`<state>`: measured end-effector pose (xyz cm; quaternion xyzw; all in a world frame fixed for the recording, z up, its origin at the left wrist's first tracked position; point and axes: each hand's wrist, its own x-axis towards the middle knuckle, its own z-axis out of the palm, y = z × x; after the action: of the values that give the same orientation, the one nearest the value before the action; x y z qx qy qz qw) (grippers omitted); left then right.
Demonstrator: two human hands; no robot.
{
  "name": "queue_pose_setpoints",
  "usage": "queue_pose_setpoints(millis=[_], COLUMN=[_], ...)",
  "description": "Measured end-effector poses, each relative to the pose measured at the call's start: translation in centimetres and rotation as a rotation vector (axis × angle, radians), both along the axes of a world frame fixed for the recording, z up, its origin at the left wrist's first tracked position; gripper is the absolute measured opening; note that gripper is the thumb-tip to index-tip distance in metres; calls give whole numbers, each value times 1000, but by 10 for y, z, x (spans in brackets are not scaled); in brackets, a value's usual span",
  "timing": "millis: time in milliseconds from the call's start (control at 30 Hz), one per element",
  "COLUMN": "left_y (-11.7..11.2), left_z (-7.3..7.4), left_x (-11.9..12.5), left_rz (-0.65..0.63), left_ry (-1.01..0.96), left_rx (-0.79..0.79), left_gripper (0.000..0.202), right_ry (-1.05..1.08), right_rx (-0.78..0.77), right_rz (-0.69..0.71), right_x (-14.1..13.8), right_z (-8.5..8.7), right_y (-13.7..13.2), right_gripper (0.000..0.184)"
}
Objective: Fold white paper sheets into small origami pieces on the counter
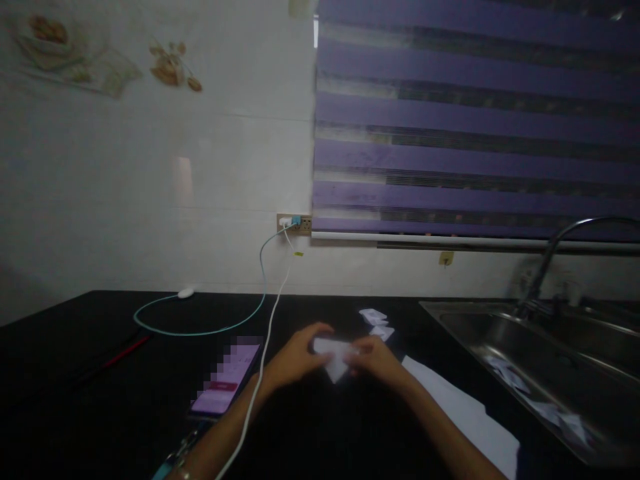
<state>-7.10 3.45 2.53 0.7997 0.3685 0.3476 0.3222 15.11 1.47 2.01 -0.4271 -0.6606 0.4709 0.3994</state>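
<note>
A small white piece of folded paper [336, 368] is held between both hands over the black counter, its lower end coming to a point. My left hand [303, 353] grips its left side, thumb toward the front and fingers behind. On the right side, my right hand [371, 359] pinches the paper with its fingertips, slightly blurred. Just beyond the right hand lie folded white paper pieces [375, 317]. White paper sheets [463, 413] rest on the counter beside the right forearm.
A phone [225, 380] with its screen lit lies left of my left forearm. A white cable [271, 320] runs from the wall socket [303, 225] across that forearm. At right is a steel sink [453, 327] with a faucet [543, 267]; more folded papers [507, 375] lie along its edge.
</note>
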Motion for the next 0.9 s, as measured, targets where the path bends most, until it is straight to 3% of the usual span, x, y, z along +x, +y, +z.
queue_pose_setpoints(millis=[100, 233, 533, 767, 900], left_y=[5, 5, 7, -1, -2], left_z=[-5, -14, -28, -24, -21], left_x=[-1, -4, -6, -10, -9], left_rz=[-83, -147, -159, -231, -199], left_ry=[-35, -149, -176, -108, -104], left_rx=[-93, -154, -247, -396, -424], left_gripper=[32, 37, 32, 47, 48], right_ry=[-11, -38, -121, -78, -43], right_rx=[-5, 7, 39, 42, 19], right_rz=[0, -5, 10, -33, -72], right_x=[0, 0, -4, -6, -7], right_z=[1, -2, -12, -11, -12], right_y=[-1, 3, 5, 6, 6], right_gripper=[25, 24, 22, 24, 27])
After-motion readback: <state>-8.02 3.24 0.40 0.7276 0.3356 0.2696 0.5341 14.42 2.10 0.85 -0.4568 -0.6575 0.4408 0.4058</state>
